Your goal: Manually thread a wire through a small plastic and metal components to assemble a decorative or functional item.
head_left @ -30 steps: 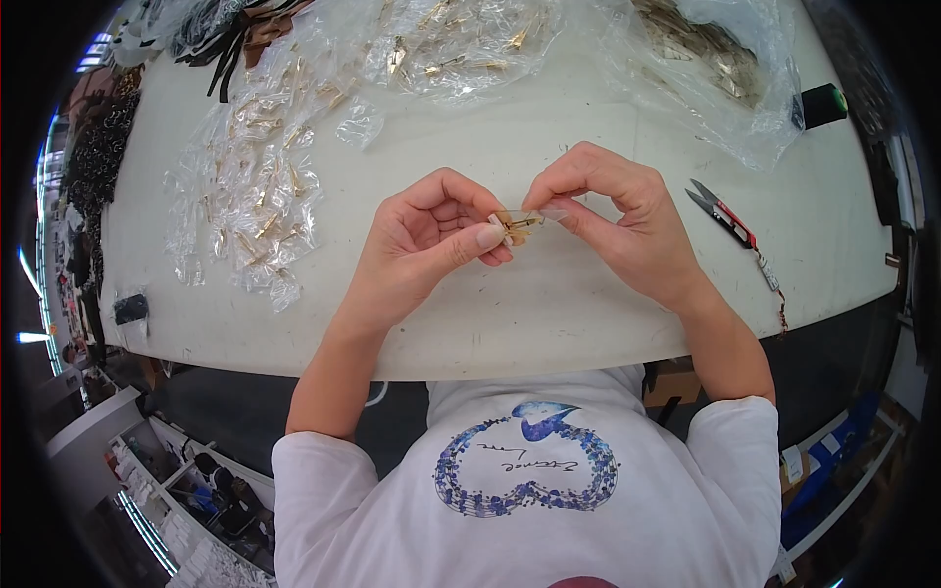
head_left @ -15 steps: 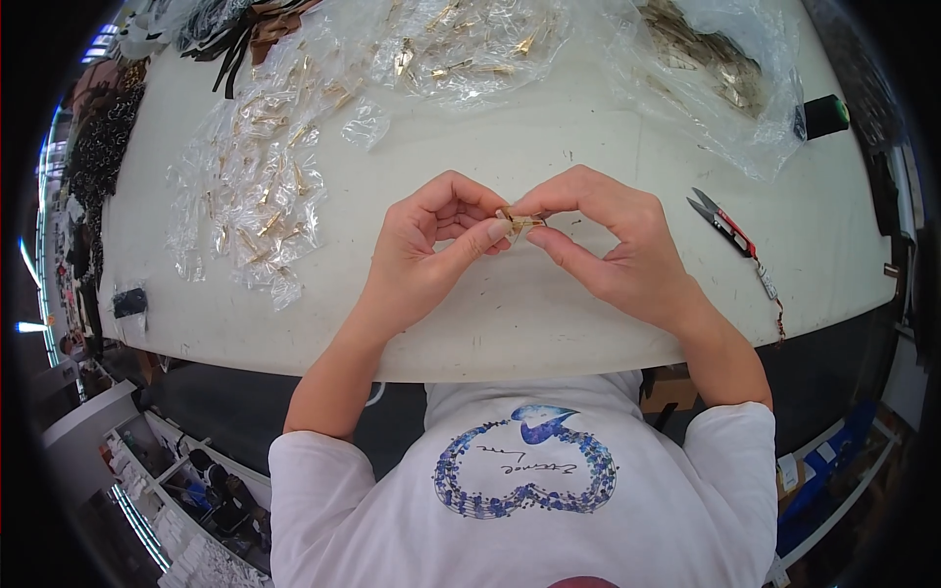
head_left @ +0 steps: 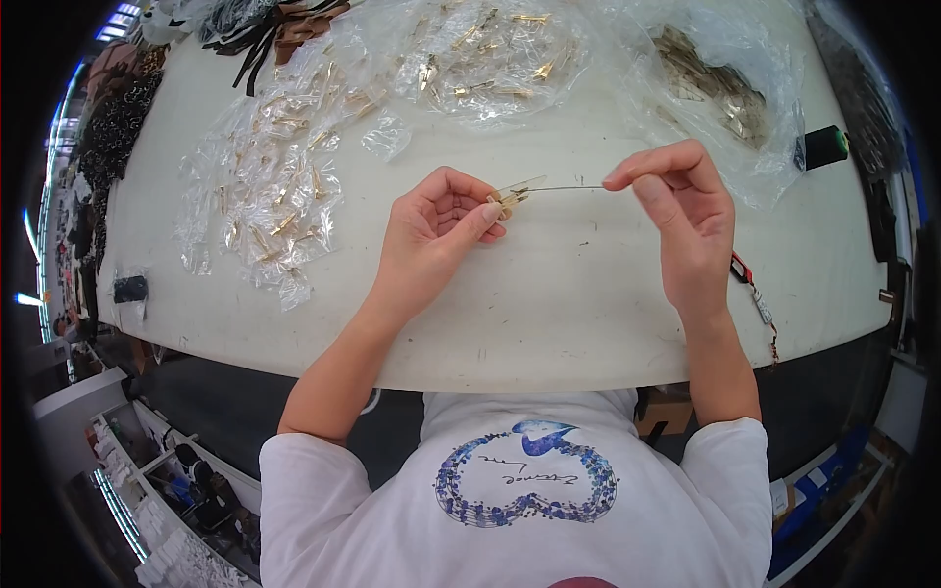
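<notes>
A small gold-coloured metal clip (head_left: pixel 509 200) with a clear strip of plastic at its tip is pinched between the thumb and fingers of my left hand (head_left: pixel 431 235). From the clip a thin dark thread (head_left: pixel 569 187) runs nearly straight to the right. My right hand (head_left: pixel 694 211), raised over the table, grips the thread's far end between thumb and forefinger. Beneath that hand lies a pair of red and black thread snips (head_left: pixel 742 268), its blades hidden by the hand.
Clear plastic packets of gold clips (head_left: pixel 284 186) cover the white table's (head_left: pixel 549 314) left and far side. A clear bag of metal pieces (head_left: pixel 720 83) lies at far right, beside a dark thread spool (head_left: pixel 825 146). Brown and black straps (head_left: pixel 304 31) sit at the back left.
My right hand has drawn away from the clip, to the right and slightly up, stretching the thread between both hands. My left hand keeps hold of the clip in nearly the same place.
</notes>
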Motion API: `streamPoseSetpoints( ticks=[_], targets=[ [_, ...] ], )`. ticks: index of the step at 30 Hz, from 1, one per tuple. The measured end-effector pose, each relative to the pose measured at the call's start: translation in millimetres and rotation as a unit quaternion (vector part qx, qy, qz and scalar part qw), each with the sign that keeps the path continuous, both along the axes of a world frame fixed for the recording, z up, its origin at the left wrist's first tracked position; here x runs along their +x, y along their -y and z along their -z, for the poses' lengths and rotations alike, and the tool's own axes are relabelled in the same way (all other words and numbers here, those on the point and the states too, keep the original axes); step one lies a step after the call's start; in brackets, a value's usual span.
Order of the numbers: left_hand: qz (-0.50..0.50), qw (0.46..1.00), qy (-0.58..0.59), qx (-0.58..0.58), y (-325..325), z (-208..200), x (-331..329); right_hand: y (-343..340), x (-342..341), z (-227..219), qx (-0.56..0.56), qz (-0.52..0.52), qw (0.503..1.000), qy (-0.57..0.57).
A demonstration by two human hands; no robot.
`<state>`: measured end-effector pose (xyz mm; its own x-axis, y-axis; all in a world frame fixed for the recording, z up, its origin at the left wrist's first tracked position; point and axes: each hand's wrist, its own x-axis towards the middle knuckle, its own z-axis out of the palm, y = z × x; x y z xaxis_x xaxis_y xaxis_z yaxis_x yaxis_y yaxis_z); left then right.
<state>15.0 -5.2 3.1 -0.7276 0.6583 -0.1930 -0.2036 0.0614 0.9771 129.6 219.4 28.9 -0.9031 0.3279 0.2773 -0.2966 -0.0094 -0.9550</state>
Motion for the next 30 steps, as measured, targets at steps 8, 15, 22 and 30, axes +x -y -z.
streamPoseSetpoints(
  ticks=[8, 15, 22, 30],
  targets=[
    [-0.092, 0.992, -0.074, 0.053, 0, -4, -4, 24, 9, -3, -0.113, -0.117, 0.987, 0.019],
    [-0.144, 0.981, -0.114, 0.061, 0, -7, -4, 39, 15, -9, -0.067, -0.256, 0.958, 0.112],
    [-0.155, 0.981, -0.106, 0.057, -3, -4, -6, 37, 8, 2, -0.212, -0.266, 0.926, 0.165],
    [-0.069, 0.992, 0.056, 0.089, -1, -9, -7, 31, 0, -4, -0.252, -0.123, 0.946, 0.166]
  ],
)
